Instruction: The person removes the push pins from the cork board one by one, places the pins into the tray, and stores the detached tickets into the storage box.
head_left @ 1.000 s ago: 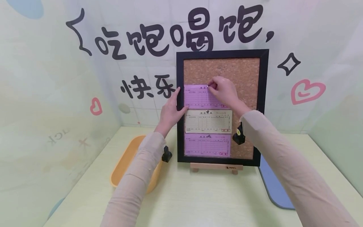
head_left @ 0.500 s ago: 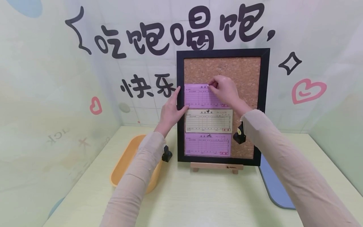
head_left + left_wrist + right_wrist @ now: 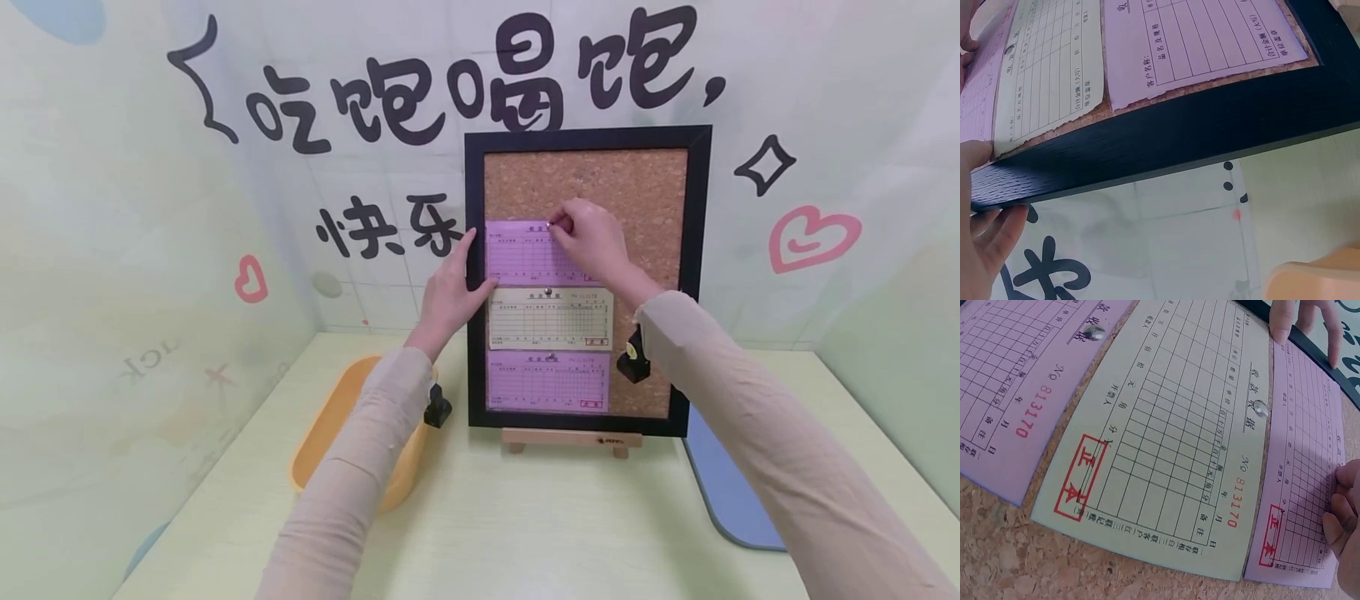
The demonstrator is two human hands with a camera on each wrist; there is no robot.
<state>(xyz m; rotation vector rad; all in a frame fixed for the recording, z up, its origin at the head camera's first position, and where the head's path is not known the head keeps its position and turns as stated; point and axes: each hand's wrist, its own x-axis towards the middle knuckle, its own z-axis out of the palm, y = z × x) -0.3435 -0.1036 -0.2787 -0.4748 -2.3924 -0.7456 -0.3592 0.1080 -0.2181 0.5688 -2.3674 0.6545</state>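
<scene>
A black-framed cork board stands upright with three receipt slips in a column. My left hand grips its left edge; in the left wrist view the thumb lies on the front and the fingers reach behind the frame. At the top of the upper pink receipt, my right hand pinches a small shiny push pin, mostly covered by the fingertips. Below are a pale yellow receipt and a lower pink receipt, each with a silver push pin at its top.
The board rests on a small wooden easel on the pale table. An orange bin stands to the left, partly behind the left sleeve. A blue mat lies at the right. A printed wall backdrop rises behind.
Both hands keep the same places on the board and slip. The head view has shifted only slightly.
</scene>
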